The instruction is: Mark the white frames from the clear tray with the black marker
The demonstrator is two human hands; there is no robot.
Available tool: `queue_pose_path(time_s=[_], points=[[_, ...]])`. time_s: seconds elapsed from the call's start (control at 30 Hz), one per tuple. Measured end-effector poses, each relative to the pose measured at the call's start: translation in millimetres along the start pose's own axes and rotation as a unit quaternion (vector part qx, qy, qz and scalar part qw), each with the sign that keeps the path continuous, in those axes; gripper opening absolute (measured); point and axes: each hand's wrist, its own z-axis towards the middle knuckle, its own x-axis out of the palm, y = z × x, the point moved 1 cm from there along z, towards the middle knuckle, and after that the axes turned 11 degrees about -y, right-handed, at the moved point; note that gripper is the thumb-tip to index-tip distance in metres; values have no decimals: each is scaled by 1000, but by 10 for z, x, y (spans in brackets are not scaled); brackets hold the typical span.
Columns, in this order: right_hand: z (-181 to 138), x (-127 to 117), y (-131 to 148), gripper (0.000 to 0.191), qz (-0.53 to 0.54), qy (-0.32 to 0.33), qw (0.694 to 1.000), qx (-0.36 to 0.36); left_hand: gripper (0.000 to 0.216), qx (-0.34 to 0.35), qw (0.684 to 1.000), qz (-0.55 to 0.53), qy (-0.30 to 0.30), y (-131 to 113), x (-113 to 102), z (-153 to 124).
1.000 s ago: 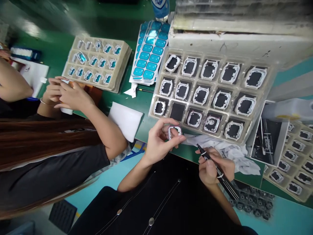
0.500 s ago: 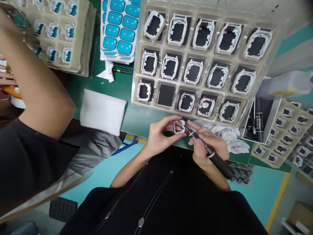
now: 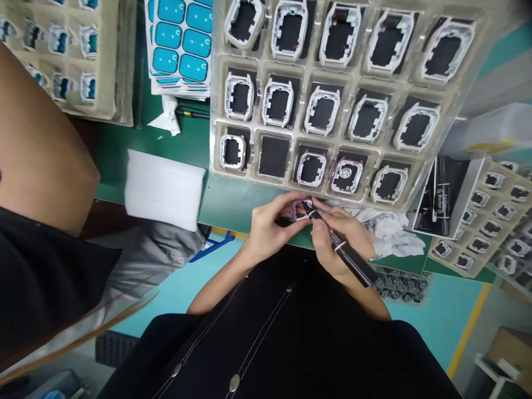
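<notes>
Between the thumb and fingers of my left hand (image 3: pixel 268 226) is a small watch case frame (image 3: pixel 296 209), purple on the outside and white within. My right hand (image 3: pixel 341 235) grips a black marker pen (image 3: pixel 353 261), slanted with its tip at the frame's inner edge. Fingers of both hands nearly meet around the frame and hide part of it. Just beyond my hands lies a clear plastic tray (image 3: pixel 253 178) with similar white and purple-edged frames in its pockets. One front-row pocket shows only its black pad (image 3: pixel 273 157).
Left of the tray lie sheets of blue stickers (image 3: pixel 168 36) and a white foam pad (image 3: pixel 164 191). A crumpled cloth (image 3: pixel 394 235) and a box with markers (image 3: pixel 443 199) are on the right. A co-worker's arm (image 3: pixel 45 144) reaches in at left, near stacked trays (image 3: pixel 108 94).
The marker's tip has moved left, from beside the frame onto its inner edge, and my right hand has come closer to my left. The co-worker's arm has shifted left in view.
</notes>
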Motion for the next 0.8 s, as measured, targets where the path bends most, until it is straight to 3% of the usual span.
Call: queue_pose_path(time_s=[0.6,0.8], points=[[0,41,-18,20,-52,-34,998,-16,53,25,999,48,4,54,-10,-35],[27,50,-25,20,-34,5,998,-60,47,72,992,101,15,-11,-33,-9]])
